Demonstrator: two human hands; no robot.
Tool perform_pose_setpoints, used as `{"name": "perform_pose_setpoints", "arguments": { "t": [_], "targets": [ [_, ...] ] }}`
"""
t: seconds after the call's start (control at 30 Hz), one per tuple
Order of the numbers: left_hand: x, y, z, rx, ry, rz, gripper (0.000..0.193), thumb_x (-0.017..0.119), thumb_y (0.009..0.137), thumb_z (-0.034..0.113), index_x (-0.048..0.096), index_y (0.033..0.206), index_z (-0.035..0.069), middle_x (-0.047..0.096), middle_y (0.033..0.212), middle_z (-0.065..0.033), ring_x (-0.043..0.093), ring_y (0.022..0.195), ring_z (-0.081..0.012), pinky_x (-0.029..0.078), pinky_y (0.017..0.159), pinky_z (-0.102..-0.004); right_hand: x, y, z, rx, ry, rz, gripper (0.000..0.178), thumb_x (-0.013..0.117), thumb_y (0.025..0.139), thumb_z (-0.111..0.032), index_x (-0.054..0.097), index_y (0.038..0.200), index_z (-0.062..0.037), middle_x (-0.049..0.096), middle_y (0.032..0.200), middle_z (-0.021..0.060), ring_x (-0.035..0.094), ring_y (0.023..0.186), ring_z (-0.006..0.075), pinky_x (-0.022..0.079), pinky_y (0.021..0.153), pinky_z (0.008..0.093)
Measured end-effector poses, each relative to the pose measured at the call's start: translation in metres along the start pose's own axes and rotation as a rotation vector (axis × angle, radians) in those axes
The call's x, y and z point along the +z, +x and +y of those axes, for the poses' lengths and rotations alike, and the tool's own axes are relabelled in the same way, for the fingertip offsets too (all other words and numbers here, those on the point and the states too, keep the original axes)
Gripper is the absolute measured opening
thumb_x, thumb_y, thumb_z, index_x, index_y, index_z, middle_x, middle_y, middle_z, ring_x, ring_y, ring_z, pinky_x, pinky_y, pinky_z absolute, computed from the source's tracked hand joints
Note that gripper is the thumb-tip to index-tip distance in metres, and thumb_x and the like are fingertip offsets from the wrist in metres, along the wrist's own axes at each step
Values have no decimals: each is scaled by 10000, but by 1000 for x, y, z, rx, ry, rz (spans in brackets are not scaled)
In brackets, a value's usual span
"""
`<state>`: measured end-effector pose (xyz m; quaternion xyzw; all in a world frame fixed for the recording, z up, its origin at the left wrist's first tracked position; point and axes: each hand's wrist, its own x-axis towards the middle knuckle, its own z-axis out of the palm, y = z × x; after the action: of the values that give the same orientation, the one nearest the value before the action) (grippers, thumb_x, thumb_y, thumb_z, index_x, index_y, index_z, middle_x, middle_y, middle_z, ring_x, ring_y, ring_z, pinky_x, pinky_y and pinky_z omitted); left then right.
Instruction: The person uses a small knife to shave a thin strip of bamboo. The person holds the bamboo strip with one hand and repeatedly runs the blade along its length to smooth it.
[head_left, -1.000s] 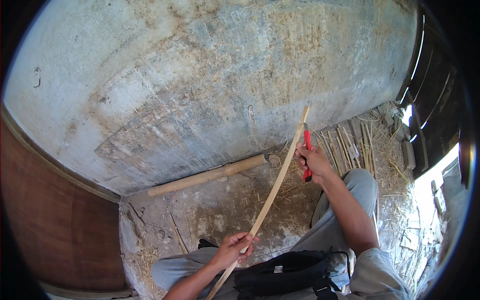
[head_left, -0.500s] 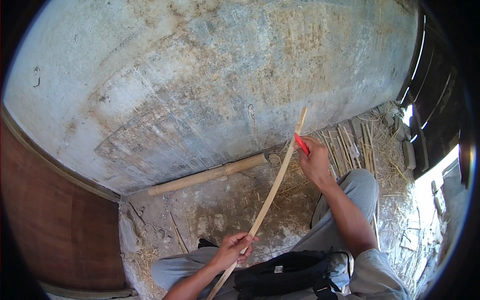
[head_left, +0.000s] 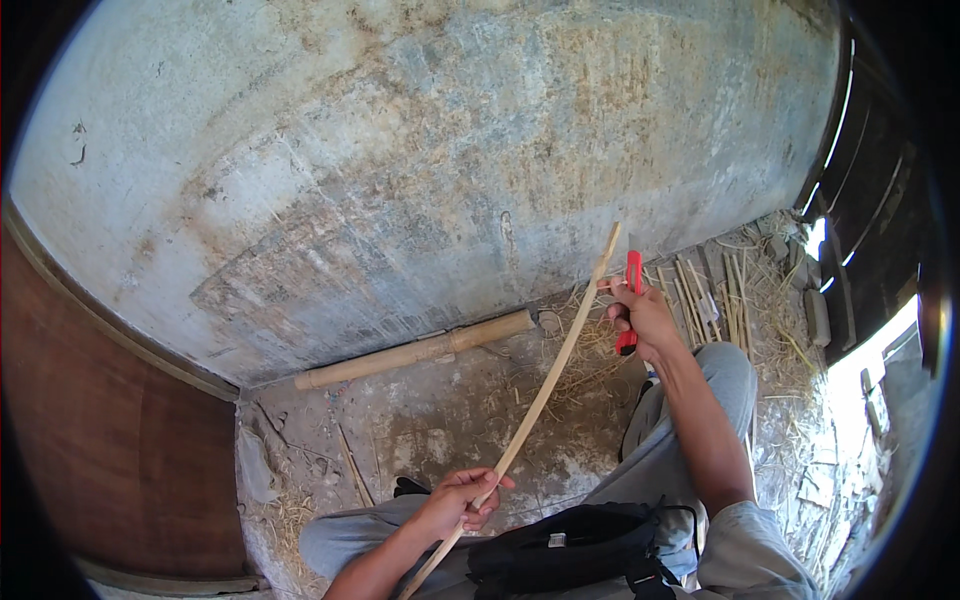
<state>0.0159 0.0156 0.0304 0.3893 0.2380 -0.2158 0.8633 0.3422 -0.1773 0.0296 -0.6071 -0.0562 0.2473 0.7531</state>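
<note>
A long, thin, pale bamboo strip (head_left: 549,387) slants up and away to the right across my lap, slightly bent. Its lower part passes through my left hand (head_left: 464,503), whose fingers are closed round it. My right hand (head_left: 642,318) grips a red utility knife (head_left: 634,272) with a black end, held upright just right of the strip's far part. The blade points up, away from me. The fingertips of this hand come close to the strip's edge; whether they touch it I cannot tell.
A thick bamboo pole (head_left: 420,348) lies along the foot of the stained wall (head_left: 450,180). Several cut strips (head_left: 735,305) and shavings lie at the right. A black waist bag (head_left: 565,545) rests on my lap. A brown wooden panel (head_left: 120,420) stands left.
The knife has come off the strip and turned upright in my right hand, slightly to the right. My left hand keeps its hold, and the strip has barely shifted.
</note>
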Motion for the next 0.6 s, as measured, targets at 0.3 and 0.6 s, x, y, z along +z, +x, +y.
{"name": "perform_pose_setpoints", "arguments": {
  "t": [0.3, 0.6],
  "targets": [
    [-6, 2, -2, 1, -48, -61, 316, 460, 1032, 251, 556, 1110, -40, 460, 631, -30, 310, 401, -46, 267, 362, -222, -11, 2, -5, 81, 453, -150, 254, 590, 975, -266, 536, 1087, -44, 664, 1046, 51, 547, 676, 67, 402, 461, 196],
    [8, 5, -8, 149, 391, 167, 297, 468, 1038, 228, 598, 1121, -26, 471, 624, -19, 372, 437, -51, 300, 393, -222, 12, -4, 6, -491, -346, 233, 220, 571, 981, -215, 626, 1027, -8, 682, 785, 72, 641, 589, 127, 464, 497, 269]
  ]
}}
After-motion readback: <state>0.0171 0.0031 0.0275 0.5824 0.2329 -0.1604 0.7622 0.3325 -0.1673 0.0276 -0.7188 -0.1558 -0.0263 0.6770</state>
